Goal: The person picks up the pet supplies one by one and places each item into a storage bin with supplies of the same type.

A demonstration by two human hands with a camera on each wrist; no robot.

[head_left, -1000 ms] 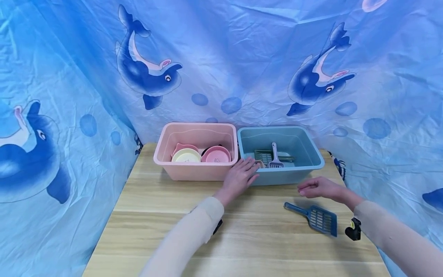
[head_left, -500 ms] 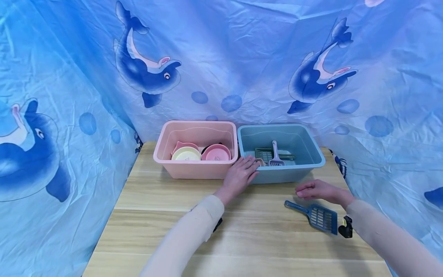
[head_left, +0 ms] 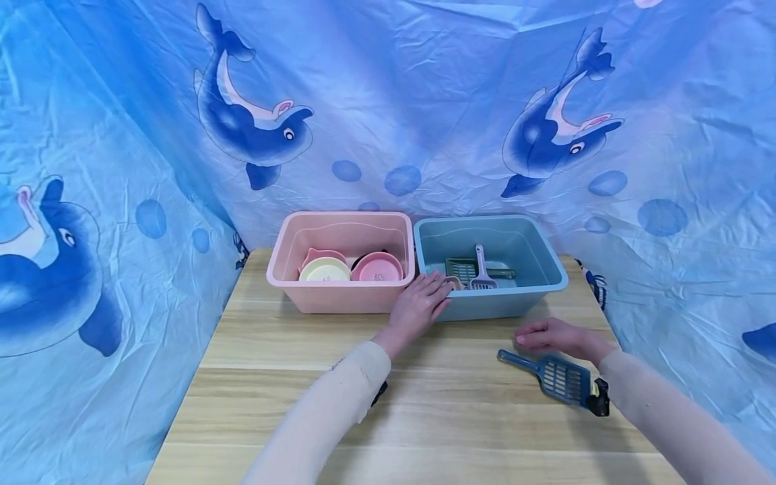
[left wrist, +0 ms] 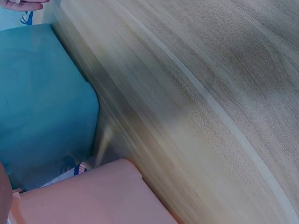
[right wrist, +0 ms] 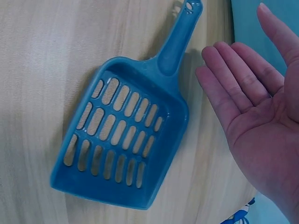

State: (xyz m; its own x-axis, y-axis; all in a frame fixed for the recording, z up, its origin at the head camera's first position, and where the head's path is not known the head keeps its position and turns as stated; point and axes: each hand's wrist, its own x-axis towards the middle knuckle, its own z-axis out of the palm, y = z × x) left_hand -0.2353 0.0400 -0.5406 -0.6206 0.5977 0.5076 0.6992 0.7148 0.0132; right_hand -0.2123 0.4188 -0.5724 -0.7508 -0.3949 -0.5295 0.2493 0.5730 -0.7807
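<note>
A blue slotted litter scoop (right wrist: pixel 117 126) lies on the wooden table, its handle toward the bins. My right hand (head_left: pixel 558 337) hovers just beyond it with nothing in its grasp; in the right wrist view the fingers (right wrist: pixel 238 77) are extended beside the handle. My left hand (head_left: pixel 418 306) rests with relaxed fingers on the front rims where the pink bin (head_left: pixel 339 298) and the blue bin (head_left: pixel 491 306) meet. Inside the blue bin lie a lilac scoop (head_left: pixel 481 269), a green scoop (head_left: pixel 461 269) and a beige piece (head_left: pixel 455 283) partly hidden by the left hand.
In the pink bin are a cream bowl (head_left: pixel 325 270), a pink bowl (head_left: pixel 377 267) and other dishes behind them. Both bins stand at the back of the wooden table (head_left: pixel 267 391), against a blue dolphin-print curtain (head_left: pixel 364 101).
My right hand has drifted slightly left and down toward the scoop's handle, and its wrist camera now overlaps the scoop's edge. My left hand stays on the rims.
</note>
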